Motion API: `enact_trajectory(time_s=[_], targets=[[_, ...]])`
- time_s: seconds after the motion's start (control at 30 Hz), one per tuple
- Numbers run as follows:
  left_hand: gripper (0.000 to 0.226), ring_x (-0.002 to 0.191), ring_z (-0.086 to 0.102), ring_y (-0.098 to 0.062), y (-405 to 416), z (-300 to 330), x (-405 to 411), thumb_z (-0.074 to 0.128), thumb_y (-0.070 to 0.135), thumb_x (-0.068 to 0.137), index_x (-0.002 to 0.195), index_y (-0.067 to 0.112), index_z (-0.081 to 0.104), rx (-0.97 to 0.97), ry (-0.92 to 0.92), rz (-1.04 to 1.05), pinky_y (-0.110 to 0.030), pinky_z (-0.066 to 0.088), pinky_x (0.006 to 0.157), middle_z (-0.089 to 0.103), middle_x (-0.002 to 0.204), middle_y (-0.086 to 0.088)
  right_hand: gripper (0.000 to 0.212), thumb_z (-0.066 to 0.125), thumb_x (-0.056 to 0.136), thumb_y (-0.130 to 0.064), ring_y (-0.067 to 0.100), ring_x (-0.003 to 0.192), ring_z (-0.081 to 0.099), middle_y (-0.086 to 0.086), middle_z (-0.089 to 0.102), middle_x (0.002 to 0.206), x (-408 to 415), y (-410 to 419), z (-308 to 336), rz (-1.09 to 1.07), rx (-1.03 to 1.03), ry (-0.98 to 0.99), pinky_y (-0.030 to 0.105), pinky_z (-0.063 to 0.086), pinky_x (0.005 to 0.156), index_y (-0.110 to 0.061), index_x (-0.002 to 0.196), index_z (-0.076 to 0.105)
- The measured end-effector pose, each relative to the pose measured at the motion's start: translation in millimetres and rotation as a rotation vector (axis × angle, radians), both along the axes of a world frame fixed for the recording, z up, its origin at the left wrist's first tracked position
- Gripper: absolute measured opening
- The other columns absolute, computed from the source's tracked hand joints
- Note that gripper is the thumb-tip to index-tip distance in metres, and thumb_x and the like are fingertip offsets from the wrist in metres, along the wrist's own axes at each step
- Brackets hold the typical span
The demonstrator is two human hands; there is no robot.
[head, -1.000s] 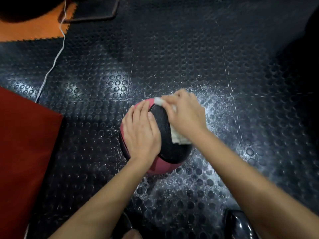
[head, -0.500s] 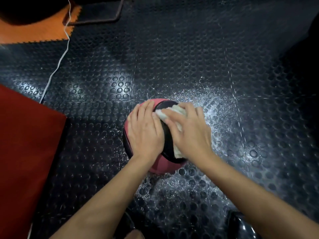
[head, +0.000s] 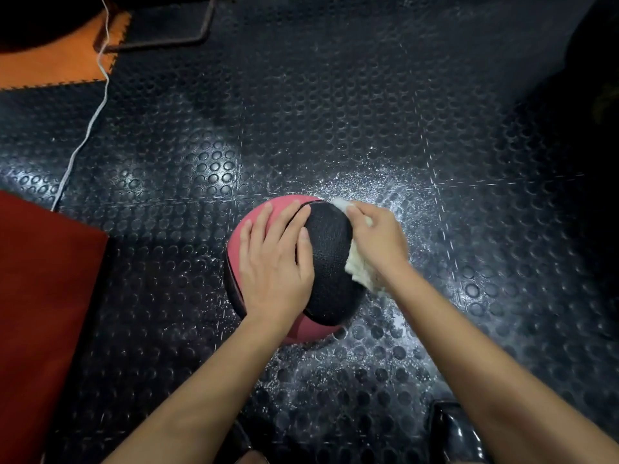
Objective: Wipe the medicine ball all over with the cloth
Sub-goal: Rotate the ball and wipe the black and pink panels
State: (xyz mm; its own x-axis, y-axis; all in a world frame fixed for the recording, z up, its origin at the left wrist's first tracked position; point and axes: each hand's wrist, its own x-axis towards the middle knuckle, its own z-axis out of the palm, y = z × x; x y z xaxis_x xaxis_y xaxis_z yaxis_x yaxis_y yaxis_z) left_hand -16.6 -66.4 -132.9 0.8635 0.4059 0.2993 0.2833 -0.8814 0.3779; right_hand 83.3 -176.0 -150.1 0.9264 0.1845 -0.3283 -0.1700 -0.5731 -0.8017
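the round pink-and-black textured rubber medicine ball [head: 330, 262] rests on the studded black rubber floor [head: 335, 112]. left hand [head: 274, 262] lies flat and open, steadying it. right hand [head: 378, 242] clutches the crumpled white cloth [head: 360, 269] against the ball's right flank. press firmly, overlap strokes, then roll the ball to expose the underside.

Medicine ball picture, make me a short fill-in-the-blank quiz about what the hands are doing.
1. The cloth is held by the ____ hand.
2. The left hand lies flat on the ____ panel of the medicine ball.
3. The ball sits on a studded black ____.
4. A thin white ____ runs across the floor at upper left.

Missing words: right; pink; floor; cable
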Motion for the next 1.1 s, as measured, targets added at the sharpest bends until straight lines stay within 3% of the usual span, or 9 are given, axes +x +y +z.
enact_trajectory(time_s=[0.1,0.17,0.4,0.57,0.67,0.83,0.93,1.03,1.1], targets=[[0.047,0.137,0.041,-0.021,3,0,-1,0.029,0.031,0.098,0.133,0.023,0.06,-0.008,0.013,0.032,-0.049,0.029,0.113,0.056,0.138,0.01,0.029,0.044,0.097,-0.045,0.009,0.104,0.042,-0.015,0.052,0.114,-33,7,24,0.161,-0.109,-0.403,0.027,0.034,0.072,-0.039,0.117,0.063],[0.047,0.138,0.038,-0.019,5,-1,-5,0.028,0.032,0.099,0.134,0.023,0.059,-0.034,0.018,0.029,-0.046,0.026,0.116,0.056,0.139,0.01,0.03,0.045,0.097,-0.045,0.01,0.106,0.041,-0.013,0.052,0.117,-32,10,22,0.165,-0.063,-0.43,0.029,0.035,0.074,-0.036,0.119,0.063],[0.047,0.137,0.041,-0.018,13,-5,-19,0.03,0.033,0.099,0.13,0.02,0.062,-0.089,-0.058,0.033,-0.047,0.029,0.115,0.058,0.137,0.007,0.035,0.044,0.101,-0.029,0.035,0.12,0.053,0.014,0.058,0.13,2,-10,-20,-0.031,0.144,0.325,0.038,0.044,0.095,-0.005,0.119,0.062],[0.047,0.137,0.041,-0.022,19,-10,-24,0.03,0.032,0.099,0.132,0.02,0.06,-0.088,-0.073,0.084,-0.051,0.032,0.112,0.057,0.137,0.005,0.03,0.045,0.099,-0.036,0.012,0.099,0.053,-0.012,0.058,0.108,-24,6,5,0.0,-0.013,-0.13,0.014,0.035,0.066,-0.027,0.122,0.063],[0.048,0.137,0.04,-0.021,20,-9,-16,0.029,0.035,0.099,0.134,0.021,0.059,-0.09,-0.055,0.108,-0.048,0.029,0.114,0.056,0.138,0.007,0.031,0.042,0.098,-0.044,0.006,0.101,0.044,-0.017,0.053,0.111,-34,21,25,0.235,-0.139,-0.488,0.021,0.031,0.066,-0.035,0.12,0.063],[0.047,0.137,0.04,-0.019,16,-8,-14,0.03,0.035,0.098,0.132,0.022,0.06,-0.108,-0.069,0.117,-0.045,0.025,0.117,0.057,0.137,0.008,0.027,0.045,0.099,-0.037,0.016,0.095,0.062,-0.009,0.067,0.102,5,13,11,0.071,0.006,-0.013,0.024,0.045,0.069,-0.029,0.113,0.067],[0.046,0.136,0.041,-0.019,15,-7,-11,0.031,0.034,0.098,0.131,0.022,0.061,-0.122,-0.08,0.146,-0.044,0.027,0.116,0.058,0.136,0.007,0.029,0.044,0.097,-0.044,0.017,0.106,0.056,-0.009,0.062,0.117,0,19,12,0.096,-0.126,-0.128,0.026,0.035,0.07,-0.036,0.116,0.065],[0.047,0.136,0.042,-0.021,22,-7,-11,0.03,0.034,0.098,0.132,0.021,0.06,-0.119,-0.065,0.148,-0.046,0.03,0.114,0.057,0.137,0.007,0.03,0.043,0.097,-0.046,0.009,0.099,0.043,-0.014,0.054,0.112,-23,29,24,0.223,-0.206,-0.393,0.023,0.028,0.064,-0.039,0.118,0.063],[0.047,0.136,0.041,-0.021,21,-7,-11,0.031,0.035,0.098,0.133,0.022,0.06,-0.121,-0.06,0.142,-0.047,0.031,0.113,0.056,0.138,0.008,0.027,0.045,0.097,-0.045,0.01,0.097,0.045,-0.013,0.055,0.109,-12,30,22,0.246,-0.169,-0.361,0.026,0.033,0.066,-0.036,0.113,0.065]])
